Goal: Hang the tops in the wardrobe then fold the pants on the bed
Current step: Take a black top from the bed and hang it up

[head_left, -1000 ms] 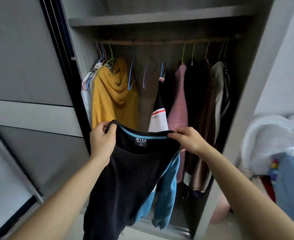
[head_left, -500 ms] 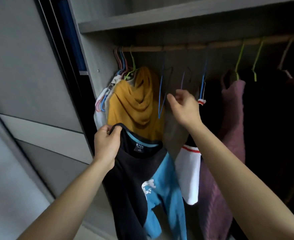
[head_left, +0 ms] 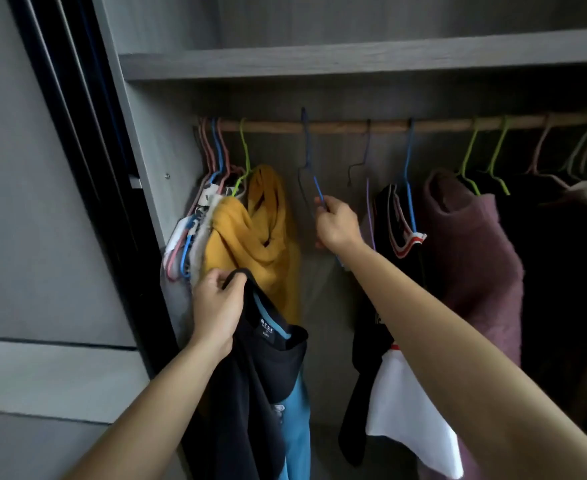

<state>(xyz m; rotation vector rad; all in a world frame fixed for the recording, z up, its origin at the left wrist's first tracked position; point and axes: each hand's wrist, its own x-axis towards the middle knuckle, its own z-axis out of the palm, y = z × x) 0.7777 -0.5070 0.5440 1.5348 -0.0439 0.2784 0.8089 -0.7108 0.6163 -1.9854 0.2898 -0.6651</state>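
Left grip [head_left: 217,313] clutching black top [head_left: 261,375], right grip [head_left: 337,225] pinching blue hanger [head_left: 318,190] near rail [head_left: 337,126]

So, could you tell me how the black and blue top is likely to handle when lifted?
Probably floppy: the black and blue top hangs in limp folds from the left hand, held at the collar. Likely light, since one hand carries it. It may slide off the thin wire hanger.

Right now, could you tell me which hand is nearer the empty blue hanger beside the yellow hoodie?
Right. The right hand grips the hanger by its wire; the left hand is lower and to its left, holding the black top by the collar.
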